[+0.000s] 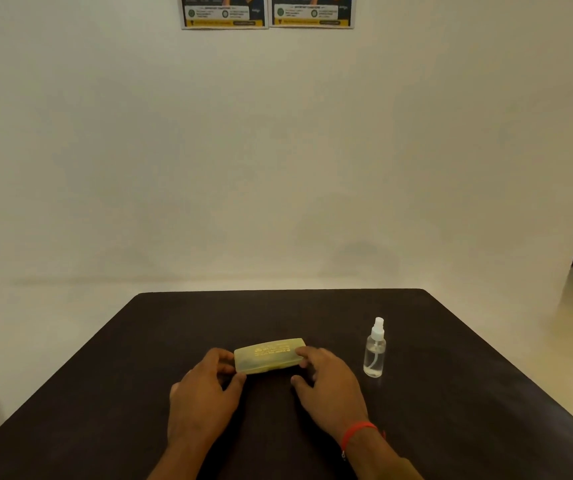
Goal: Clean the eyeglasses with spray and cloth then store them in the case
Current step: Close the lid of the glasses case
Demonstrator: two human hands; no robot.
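**Both hands on the closed glasses case, spray bottle off to the right**

Closest to the camera you've got two bare forearms coming in from the bottom edge, the right one with a thin red thread bracelet around the wrist. They reach over a dark brown matte table that fills the lower part of the view.

The left hand and right hand sit apart from each other, one at each end of a translucent yellowish-green plastic eyeglasses case. The left fingers curl around the left end with the thumb at the front edge, and the right fingers rest on top of the right end with the thumb down near the front. So both hands are gripping the case, which lies flat on the table around the middle, lid closed, with some printed text on top that's too blurry to read. Can't tell what's inside it.

To the right of the case, near but not touching, a small clear plastic spray bottle with a white pump nozzle stands upright.

Past the table's far edge there's a plain cream wall, and right at the top two blue-and-yellow printed posters hang side by side.
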